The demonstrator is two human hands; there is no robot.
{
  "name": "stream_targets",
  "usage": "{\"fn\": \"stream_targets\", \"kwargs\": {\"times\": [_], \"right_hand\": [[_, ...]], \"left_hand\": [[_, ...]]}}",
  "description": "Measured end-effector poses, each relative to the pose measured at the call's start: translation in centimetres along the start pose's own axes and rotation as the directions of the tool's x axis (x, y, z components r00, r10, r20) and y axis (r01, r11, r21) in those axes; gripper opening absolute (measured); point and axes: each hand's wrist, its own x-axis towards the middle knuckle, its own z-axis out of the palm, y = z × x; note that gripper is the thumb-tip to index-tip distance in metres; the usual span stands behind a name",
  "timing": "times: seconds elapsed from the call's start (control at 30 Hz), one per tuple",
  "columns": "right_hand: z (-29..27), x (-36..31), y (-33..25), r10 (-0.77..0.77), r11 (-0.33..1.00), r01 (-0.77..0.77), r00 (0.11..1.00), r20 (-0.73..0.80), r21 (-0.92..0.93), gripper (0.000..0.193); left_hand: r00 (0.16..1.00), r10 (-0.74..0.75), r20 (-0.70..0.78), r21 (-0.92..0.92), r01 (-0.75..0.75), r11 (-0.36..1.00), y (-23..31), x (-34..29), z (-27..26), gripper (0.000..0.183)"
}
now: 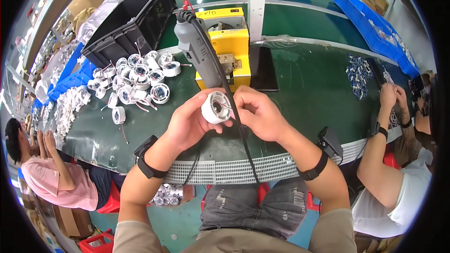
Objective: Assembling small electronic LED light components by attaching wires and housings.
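Observation:
My left hand (190, 119) is closed around a round white plastic housing (216, 107), tilted so its hollow inside with dark parts shows. Thin wires (226, 107) run out of the housing toward my right hand (260, 115), whose fingers are pinched together on them. The fingertips are partly hidden behind a black cable (237, 122). That cable belongs to a grey electric screwdriver (197, 49), hanging from a red cord just beyond my hands. Behind it stands a yellow machine (236, 47). To the left lies a pile of similar white housings (140, 72) with loose wires.
A black crate (126, 33) stands at the back left of the green table (309, 98). Small blue-and-white parts (358, 75) lie at the right, near a blue tray (375, 33). One co-worker (61, 173) sits at the left, another (389, 178) at the right.

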Motion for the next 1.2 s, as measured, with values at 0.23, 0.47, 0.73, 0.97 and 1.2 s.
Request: {"fn": "stream_targets", "kwargs": {"times": [0.23,0.47,0.73,0.97,1.2], "right_hand": [[-0.3,0.2,0.6,0.105,0.988,-0.109,0.994,0.034,0.110,0.015],[-0.6,0.3,-1.0,0.452,0.891,-0.451,0.892,-0.003,0.051,0.014],[-1.8,-0.2,-3.8,-0.425,0.621,0.253,0.904,-0.048,-0.742,0.022],[0.2,-0.8,-2.9,0.118,0.991,-0.128,0.972,-0.204,-0.034,0.013],[1.0,-0.3,-2.3,-0.024,0.999,0.028,0.983,-0.183,0.019,0.013]], "left_hand": [[0.997,0.069,-0.044,0.006,-0.069,0.998,0.1,-0.2,0.1,0.052],[0.988,0.151,-0.030,0.080,-0.149,0.986,-1.0,-0.1,-0.7,0.029],[0.936,0.350,-0.037,0.120,-0.343,0.932,-1.9,-0.8,0.3,0.026],[0.905,0.405,0.129,-0.015,-0.407,0.913,-2.4,-0.7,1.0,0.031],[0.923,0.316,0.220,-0.036,-0.316,0.948,-2.1,-0.7,1.2,0.043]]}}
